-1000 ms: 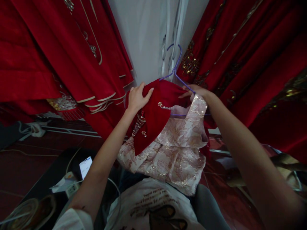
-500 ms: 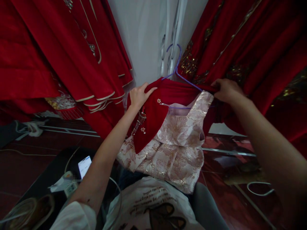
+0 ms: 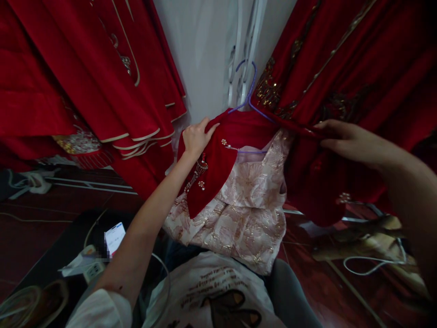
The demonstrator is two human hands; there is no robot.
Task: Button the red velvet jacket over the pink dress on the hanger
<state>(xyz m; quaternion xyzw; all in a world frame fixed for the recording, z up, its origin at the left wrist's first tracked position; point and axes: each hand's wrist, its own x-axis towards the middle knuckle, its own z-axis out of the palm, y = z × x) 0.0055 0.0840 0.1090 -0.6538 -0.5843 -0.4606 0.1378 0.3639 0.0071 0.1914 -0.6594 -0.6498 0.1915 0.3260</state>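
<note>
The hanging red robes (image 3: pixel 68 82) at 10 o'clock and the gold-trimmed robes (image 3: pixel 358 64) at 2 o'clock are crowding close around the hands, so their embroidery is likely catching on any cloth that is passing between them. In the centre the red jacket (image 3: pixel 218 157) is lying over the brocade dress (image 3: pixel 239 214), and both are sitting on the purple hanger (image 3: pixel 251 98) toward 12 o'clock. The left hand (image 3: pixel 195 139) is clenching the jacket's shoulder at 11 o'clock. The right hand (image 3: pixel 344 139) at 3 o'clock is lying with stretched fingers along the jacket's other edge, and I cannot tell if it is pinching it. If the hands are pulling in opposite directions, the jacket is risking to slip off the thin hanger and drag the dress down. The beaded tassel (image 3: pixel 197 172) is dangling under the left hand and may be snagging the brocade threads.
</note>
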